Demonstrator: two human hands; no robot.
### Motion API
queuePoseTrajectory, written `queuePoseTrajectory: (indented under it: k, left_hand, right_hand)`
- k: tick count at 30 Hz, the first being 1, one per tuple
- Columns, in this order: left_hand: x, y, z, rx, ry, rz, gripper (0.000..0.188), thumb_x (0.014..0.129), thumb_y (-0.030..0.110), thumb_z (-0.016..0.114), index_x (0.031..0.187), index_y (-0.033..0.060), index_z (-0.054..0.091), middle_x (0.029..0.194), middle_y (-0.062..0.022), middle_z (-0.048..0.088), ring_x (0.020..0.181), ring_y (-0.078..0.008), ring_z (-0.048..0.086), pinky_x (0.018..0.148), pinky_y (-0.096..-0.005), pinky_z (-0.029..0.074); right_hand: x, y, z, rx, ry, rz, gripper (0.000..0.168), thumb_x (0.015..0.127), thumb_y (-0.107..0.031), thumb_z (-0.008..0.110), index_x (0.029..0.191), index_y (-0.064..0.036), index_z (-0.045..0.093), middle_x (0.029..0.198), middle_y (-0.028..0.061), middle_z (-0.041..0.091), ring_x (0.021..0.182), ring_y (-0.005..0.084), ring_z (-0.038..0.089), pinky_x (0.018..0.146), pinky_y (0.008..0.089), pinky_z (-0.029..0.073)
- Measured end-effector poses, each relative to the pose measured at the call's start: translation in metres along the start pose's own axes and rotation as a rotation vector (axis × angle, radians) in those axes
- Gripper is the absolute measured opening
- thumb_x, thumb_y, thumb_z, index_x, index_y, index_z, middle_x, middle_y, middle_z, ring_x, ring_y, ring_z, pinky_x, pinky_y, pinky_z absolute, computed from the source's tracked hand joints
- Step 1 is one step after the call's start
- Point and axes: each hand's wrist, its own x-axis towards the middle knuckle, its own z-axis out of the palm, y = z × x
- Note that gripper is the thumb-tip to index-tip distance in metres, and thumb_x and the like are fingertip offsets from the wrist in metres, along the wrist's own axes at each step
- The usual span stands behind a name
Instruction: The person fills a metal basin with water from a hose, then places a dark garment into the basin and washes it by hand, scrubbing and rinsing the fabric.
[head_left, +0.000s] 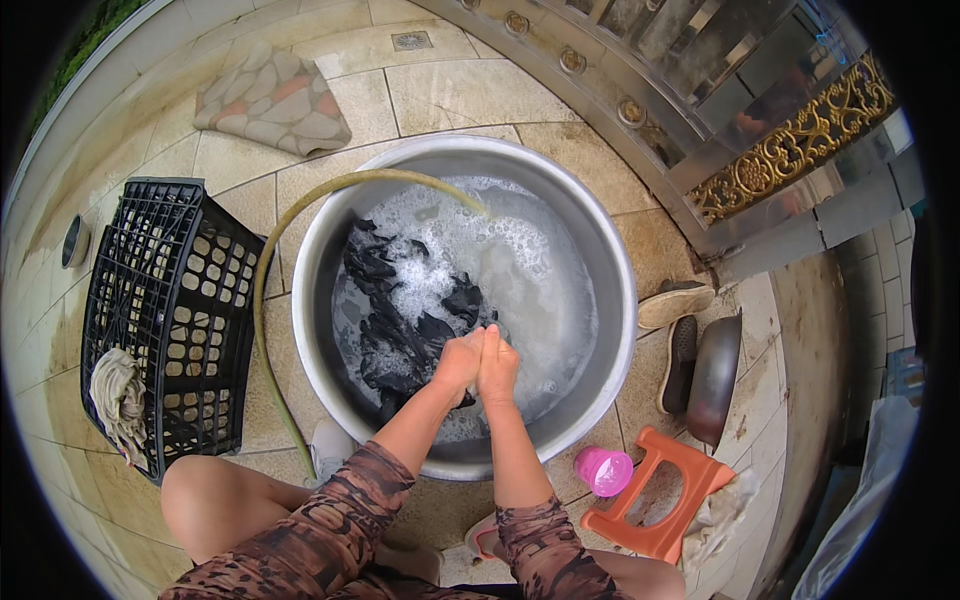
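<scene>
A large round metal basin holds cloudy, foamy water. Black wet cloth lies bunched in its left half, partly under white suds. My left hand and my right hand are pressed together, clenched over the cloth's right edge near the basin's front. Bits of dark fabric show beyond and below the fists, so both seem to grip it; what is inside the fingers is hidden. A yellowish hose crosses the left rim, and its end reaches the water.
Left of the basin is a black plastic crate with a grey rag on it. A folded mat lies beyond. At right are shoes, a dark metal pan, a pink cup and an orange plastic stool.
</scene>
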Motion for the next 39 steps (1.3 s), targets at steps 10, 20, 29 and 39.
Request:
queuePoseTrajectory:
  k: [10,20,29,39]
  left_hand:
    - [-0.011,0.013,-0.013,0.845,-0.004,0.465,0.051,0.085,0.046,0.027,0.081,0.0023,0.053,0.077,-0.0207,0.055,0.078,-0.0379,0.049,0.07,-0.0416,0.037]
    - [-0.005,0.02,-0.016,-0.138,-0.004,-0.147,0.036,0.079,0.031,0.048,0.071,-0.0029,0.056,0.066,-0.0067,0.054,0.062,-0.0119,0.046,0.057,-0.0283,0.038]
    - [-0.018,0.035,-0.006,-0.33,-0.119,-0.117,0.022,0.081,0.021,0.047,0.078,0.001,0.056,0.071,-0.0013,0.052,0.063,-0.008,0.044,0.058,-0.0237,0.038]
    - [-0.015,0.02,-0.02,0.425,-0.468,0.055,0.035,0.083,0.031,0.047,0.095,-0.0014,0.054,0.086,-0.003,0.055,0.078,-0.0091,0.047,0.075,-0.0237,0.036]
  right_hand:
    - [0.022,-0.017,-0.042,0.042,-0.126,-0.091,0.026,0.087,-0.025,0.037,0.092,0.0,0.046,0.088,0.0143,0.053,0.083,0.0248,0.051,0.074,0.033,0.039]
    - [-0.024,-0.04,-0.01,-0.163,0.001,-0.263,0.028,0.082,-0.028,0.047,0.072,-0.002,0.051,0.06,0.0129,0.054,0.054,0.0216,0.05,0.054,0.0333,0.04]
    - [-0.007,-0.03,-0.003,0.105,0.047,-0.134,0.043,0.084,-0.033,0.043,0.064,0.002,0.055,0.056,0.0119,0.053,0.052,0.022,0.047,0.054,0.0351,0.038]
    - [0.031,-0.016,-0.047,0.454,0.003,0.073,0.027,0.087,-0.026,0.04,0.084,-0.002,0.051,0.068,0.0011,0.047,0.057,0.0095,0.044,0.052,0.0234,0.038]
